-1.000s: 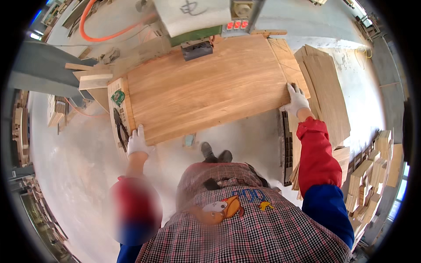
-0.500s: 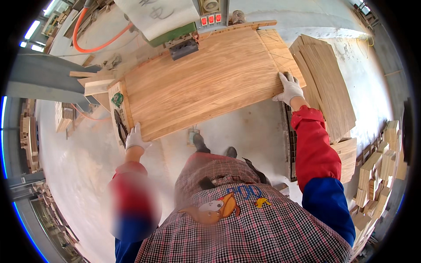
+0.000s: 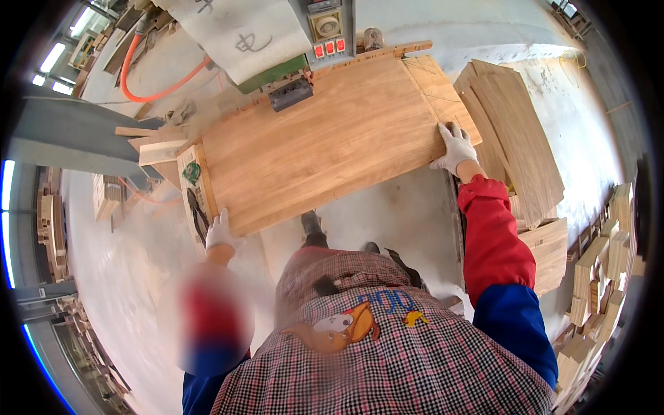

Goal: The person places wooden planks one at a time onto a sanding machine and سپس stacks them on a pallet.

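Overhead, head view: wood panel [image 3: 325,142] lies flat on machine table [image 3: 190,181], far edge under green-grey machine [image 3: 277,41]. Left hand [image 3: 221,232], gloved, clasps near-left corner; right hand [image 3: 453,147] clasps near-right corner w/ fingers over top. Stacked boards [image 3: 515,131] just beside, right.

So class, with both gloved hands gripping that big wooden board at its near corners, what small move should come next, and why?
Probably a short, even push of the board away from the body. The left hand and right hand hold its near corners, and its far edge lies at the machine, so equal pressure should keep it straight.
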`<state>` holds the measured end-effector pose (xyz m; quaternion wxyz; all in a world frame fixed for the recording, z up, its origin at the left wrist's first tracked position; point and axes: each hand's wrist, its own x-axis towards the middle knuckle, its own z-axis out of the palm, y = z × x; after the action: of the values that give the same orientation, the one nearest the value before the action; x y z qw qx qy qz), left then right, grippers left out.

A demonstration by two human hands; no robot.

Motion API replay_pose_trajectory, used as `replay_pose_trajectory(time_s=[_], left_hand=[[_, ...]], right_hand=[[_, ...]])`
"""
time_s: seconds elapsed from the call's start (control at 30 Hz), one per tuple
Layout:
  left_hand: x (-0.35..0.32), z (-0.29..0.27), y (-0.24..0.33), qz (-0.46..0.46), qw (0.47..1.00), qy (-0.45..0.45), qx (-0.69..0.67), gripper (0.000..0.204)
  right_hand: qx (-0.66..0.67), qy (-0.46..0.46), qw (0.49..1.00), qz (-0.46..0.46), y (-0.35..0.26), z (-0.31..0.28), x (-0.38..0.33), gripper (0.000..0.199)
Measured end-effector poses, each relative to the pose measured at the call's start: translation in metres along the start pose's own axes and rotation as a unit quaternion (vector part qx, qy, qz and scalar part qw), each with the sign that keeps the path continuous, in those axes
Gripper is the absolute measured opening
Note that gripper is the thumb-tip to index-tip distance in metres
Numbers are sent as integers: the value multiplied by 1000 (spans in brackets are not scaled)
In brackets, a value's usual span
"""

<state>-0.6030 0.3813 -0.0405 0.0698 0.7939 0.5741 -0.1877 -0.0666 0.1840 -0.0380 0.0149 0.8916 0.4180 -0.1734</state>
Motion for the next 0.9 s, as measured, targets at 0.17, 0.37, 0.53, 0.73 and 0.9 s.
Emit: replay_pose_trajectory(time_s=[0.17, 0.37, 0.53, 0.73, 0.9], left_hand=[[1, 1, -2, 6, 1000, 6, -1, 102], [-2, -2, 3, -3, 1000, -6, 6, 101], [-1, 1, -1, 6, 1000, 3, 26, 100], [0, 3, 0, 3, 1000, 0, 30, 101], [-1, 0, 2, -4, 999, -5, 34, 102]], right_hand=[[7, 13, 1000, -10, 2, -1, -1, 109], [6, 16, 1000, -5, -3, -2, -2, 108], [10, 19, 1000, -9, -2, 0, -1, 109], [7, 19, 1000, -4, -1, 2, 0, 110], [6, 10, 1000, -1, -1, 1, -1, 110]])
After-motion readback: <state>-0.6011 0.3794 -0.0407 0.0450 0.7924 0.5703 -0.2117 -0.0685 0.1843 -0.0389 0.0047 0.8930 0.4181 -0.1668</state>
